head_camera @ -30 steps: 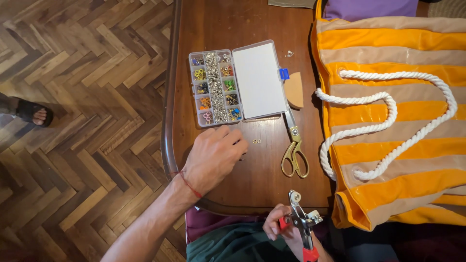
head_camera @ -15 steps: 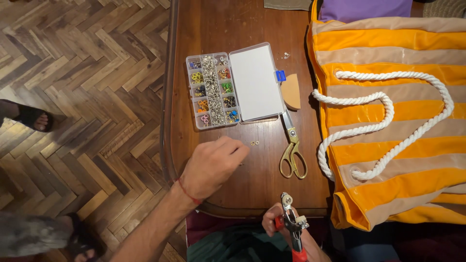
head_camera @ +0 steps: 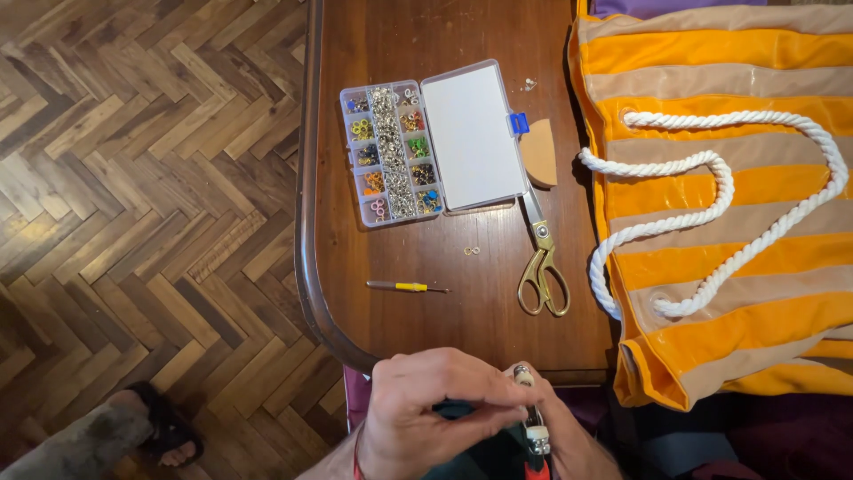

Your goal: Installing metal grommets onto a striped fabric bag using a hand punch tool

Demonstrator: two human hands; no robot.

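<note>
Nearest, just off the table's (head_camera: 444,311) near edge, the person's 2 hands are coming together over the lap. The left hand (head_camera: 426,409) is curling its fingers toward the tip of a pair of red-handled pliers (head_camera: 533,436), touching the metal head, while the right hand (head_camera: 569,444) is gripping the tool from underneath. Whether something tiny is pinched at the tip, I cannot tell.

Farther up, a small yellow-handled pick (head_camera: 404,286) is lying on the wood, gold scissors (head_camera: 542,267) are sitting to its right, and 2 tiny rings (head_camera: 472,251) are lying between them. Beyond, an open compartment box (head_camera: 391,153) of coloured eyelets is resting with its lid flat. An orange striped bag (head_camera: 729,204) with white rope handles (head_camera: 711,213) is covering the table's right side.
</note>
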